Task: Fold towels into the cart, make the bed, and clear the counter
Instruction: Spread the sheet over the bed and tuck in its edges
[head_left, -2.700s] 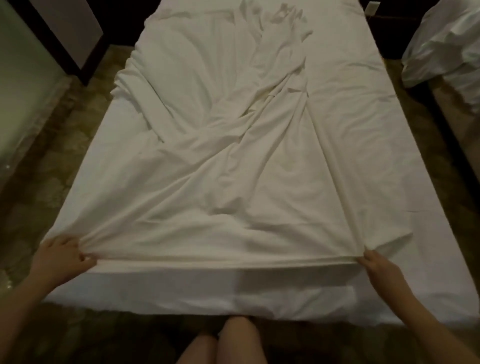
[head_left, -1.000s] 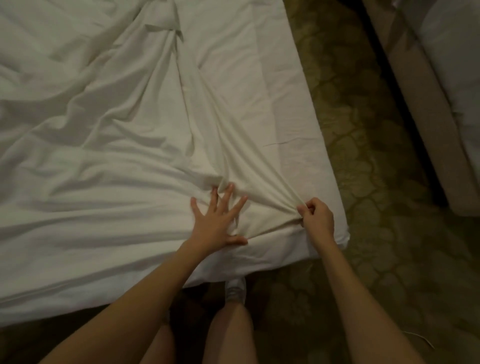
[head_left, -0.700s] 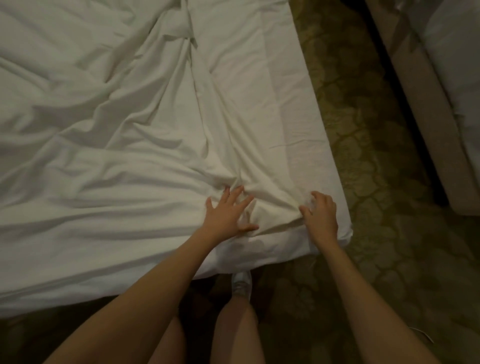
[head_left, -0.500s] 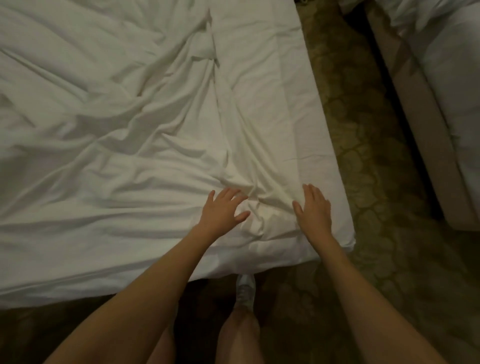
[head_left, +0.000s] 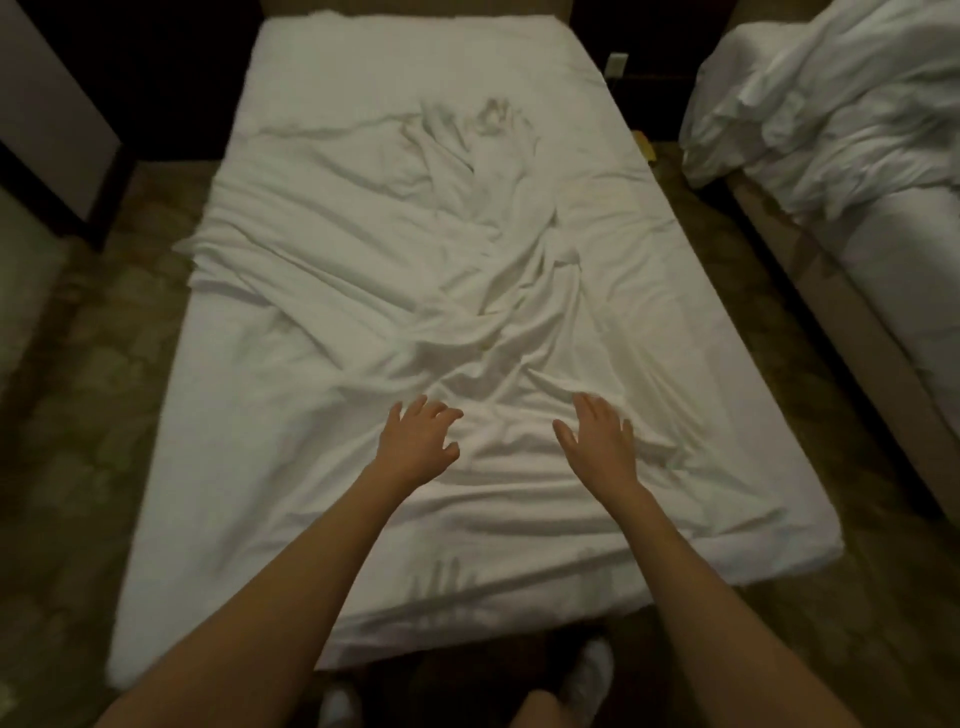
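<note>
— What sort of place is this?

— A hotel or guest bedroom, by the look of it. Two beds stand side by side with a narrow aisle between them. The near bed (head_left: 291, 467) carries only plain white linen, with a loose white sheet (head_left: 415, 270) rumpled across its middle.

— And the other one?

— The second bed (head_left: 904, 270) on the right has a heap of white bedding (head_left: 831, 104) piled on top and a tan base below.

— Anything besides the beds?

— A patterned brownish carpet (head_left: 78, 415) covers the floor, a wall outlet (head_left: 617, 65) sits between the beds at the head end, and the lighting is dim and warm.
</note>
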